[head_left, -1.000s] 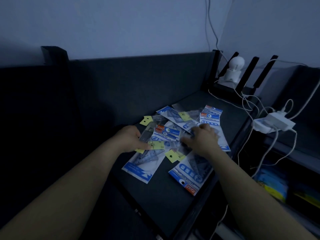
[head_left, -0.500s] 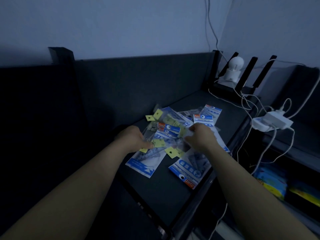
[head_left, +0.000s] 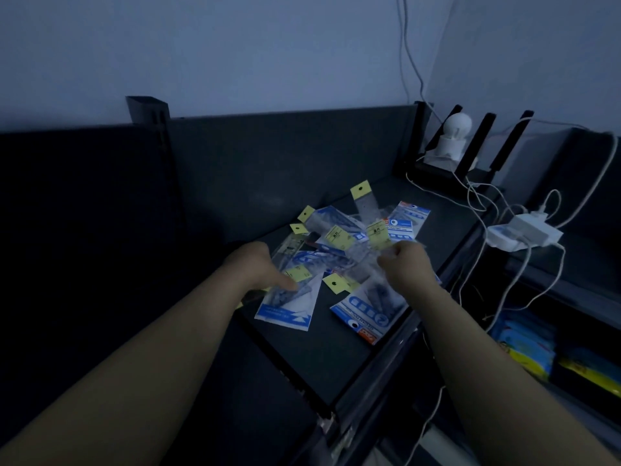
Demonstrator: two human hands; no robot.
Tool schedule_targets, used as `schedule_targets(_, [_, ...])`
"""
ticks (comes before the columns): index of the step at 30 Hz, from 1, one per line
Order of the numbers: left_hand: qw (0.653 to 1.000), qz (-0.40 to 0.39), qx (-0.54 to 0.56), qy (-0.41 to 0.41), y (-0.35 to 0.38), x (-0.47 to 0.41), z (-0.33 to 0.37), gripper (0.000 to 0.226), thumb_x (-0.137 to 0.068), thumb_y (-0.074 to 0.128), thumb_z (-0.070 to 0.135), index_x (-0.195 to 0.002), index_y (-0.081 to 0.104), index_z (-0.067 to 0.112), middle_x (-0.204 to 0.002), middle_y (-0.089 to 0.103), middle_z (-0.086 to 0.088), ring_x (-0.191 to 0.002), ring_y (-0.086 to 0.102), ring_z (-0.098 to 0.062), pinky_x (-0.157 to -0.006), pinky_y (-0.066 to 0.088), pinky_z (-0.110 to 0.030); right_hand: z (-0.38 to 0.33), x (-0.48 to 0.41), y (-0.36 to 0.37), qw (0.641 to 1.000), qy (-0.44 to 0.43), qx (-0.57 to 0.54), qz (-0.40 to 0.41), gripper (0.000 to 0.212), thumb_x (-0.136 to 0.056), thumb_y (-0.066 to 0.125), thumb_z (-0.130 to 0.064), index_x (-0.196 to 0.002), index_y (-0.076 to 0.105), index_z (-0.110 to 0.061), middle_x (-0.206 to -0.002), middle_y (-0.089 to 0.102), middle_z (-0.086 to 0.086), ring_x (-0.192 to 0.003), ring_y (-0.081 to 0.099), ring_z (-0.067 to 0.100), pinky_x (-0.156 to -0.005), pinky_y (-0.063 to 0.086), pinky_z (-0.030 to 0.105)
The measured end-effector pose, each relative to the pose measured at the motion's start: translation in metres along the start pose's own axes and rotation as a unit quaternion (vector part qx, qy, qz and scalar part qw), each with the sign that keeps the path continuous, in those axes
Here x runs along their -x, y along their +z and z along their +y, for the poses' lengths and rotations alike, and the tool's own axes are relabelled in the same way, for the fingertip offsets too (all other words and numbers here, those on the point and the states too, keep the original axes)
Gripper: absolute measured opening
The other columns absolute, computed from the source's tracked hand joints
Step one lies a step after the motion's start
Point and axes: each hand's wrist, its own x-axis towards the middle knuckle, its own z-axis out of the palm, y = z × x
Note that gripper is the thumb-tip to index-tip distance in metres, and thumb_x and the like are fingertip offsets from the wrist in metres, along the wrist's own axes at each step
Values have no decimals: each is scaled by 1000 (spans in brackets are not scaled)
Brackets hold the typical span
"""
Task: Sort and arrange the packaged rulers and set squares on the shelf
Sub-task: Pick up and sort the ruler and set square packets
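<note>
A loose heap of clear packets with blue printing and yellow hang tags lies on the dark shelf [head_left: 322,361]. A set-square packet [head_left: 289,306] lies at the heap's near left and another blue packet [head_left: 368,311] at the near right. My left hand [head_left: 260,269] rests on the left side of the heap, thumb stretched over a yellow-tagged packet [head_left: 297,273]. My right hand [head_left: 405,265] is raised a little, fingers curled round a clear ruler packet with a yellow tag [head_left: 378,234]. Another ruler packet [head_left: 364,200] sticks up at the back.
A white camera [head_left: 453,136] and black router antennas [head_left: 480,142] stand at the shelf's back right. White cables and a power adapter [head_left: 529,232] hang off the right edge. Colourful packets [head_left: 524,348] lie on a lower shelf at right. A dark back panel [head_left: 285,153] closes the shelf.
My right hand has lifted and closed round a ruler packet. Several yellow-tagged packets have shifted up and back in the heap. My left hand has stayed on the left side.
</note>
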Motion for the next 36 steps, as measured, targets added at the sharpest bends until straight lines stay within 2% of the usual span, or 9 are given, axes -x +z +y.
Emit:
schedule_targets(4, [1000, 26, 4, 6, 7, 7, 6, 70, -64, 84, 45, -110, 61, -1, -115, 63, -17, -99, 63, -27, -61, 40, -25, -3, 10, -2, 996, 20, -80, 27, 25, -86, 49, -5, -62, 43, -11, -58, 44, 4, -51, 39, 17, -48, 28, 22])
schedule_targets(7, [1000, 13, 25, 12, 3, 15, -1, 67, -67, 85, 37, -109, 60, -8, -106, 64, -18, -86, 60, -23, -54, 36, -24, -9, 19, -2, 994, 30, -102, -2, 13, -85, 52, -3, -72, 53, -5, -60, 54, 8, -49, 50, 19, -46, 37, 22])
schedule_targets(13, [992, -5, 129, 4, -9, 31, -15, 25, -76, 80, 18, -86, 64, 2, -98, 70, -18, -88, 67, -29, -78, 54, -38, -17, 36, 2, 993, 20, -104, -60, 5, -90, 53, -6, -88, 58, -5, -70, 60, 12, -57, 57, 23, -54, 49, 33])
schedule_targets(16, [977, -46, 209, -19, -14, 51, -18, 20, -80, 76, 9, -89, 59, 3, -89, 69, -19, -78, 67, -31, -74, 56, -42, -24, 46, 7, 991, 0, -103, -81, 9, -91, 54, -9, -95, 57, -1, -82, 62, 17, -67, 62, 26, -64, 55, 41])
schedule_targets(18, [968, -79, 236, -32, -13, 63, -22, 30, -79, 78, 19, -96, 62, -1, -90, 68, -20, -73, 64, -28, -63, 54, -36, -29, 54, 11, 990, -14, -110, -91, 11, -91, 55, -9, -96, 58, 0, -89, 64, 21, -72, 63, 30, -64, 54, 42])
schedule_targets(21, [973, -36, 226, -41, -7, 72, -28, 43, -81, 75, 34, -99, 69, -4, -96, 70, -18, -73, 61, -22, -64, 49, -31, -34, 64, 16, 990, -29, -109, -89, 9, -87, 58, -9, -90, 61, 0, -87, 66, 21, -73, 62, 30, -69, 54, 45])
schedule_targets(28, [968, 50, 242, -42, -7, 107, -37, 8, -87, 66, 8, -93, 70, 5, -94, 69, -15, -80, 66, -25, -82, 56, -40, -37, 89, 24, 985, -62, -110, -118, 18, -88, 58, -7, -70, 55, -13, -62, 52, 1, -53, 46, 12, -46, 35, 22])
schedule_targets(30, [962, 72, 258, -46, -14, 121, -45, 3, -88, 66, 9, -86, 68, 10, -93, 68, -14, -80, 66, -25, -79, 57, -40, -40, 99, 27, 982, -71, -120, -125, 20, -88, 57, -6, -70, 55, -14, -63, 53, -1, -55, 46, 9, -45, 36, 20])
schedule_targets(36, [946, 101, 303, -51, -29, 183, -75, 13, -90, 62, 9, -102, 67, 9, -96, 68, -9, -78, 63, -17, -62, 51, -25, -66, 139, 36, 976, -104, -130, -138, 17, -86, 59, -9, -73, 48, -8, -61, 42, 5, -53, 40, 14, -45, 32, 24])
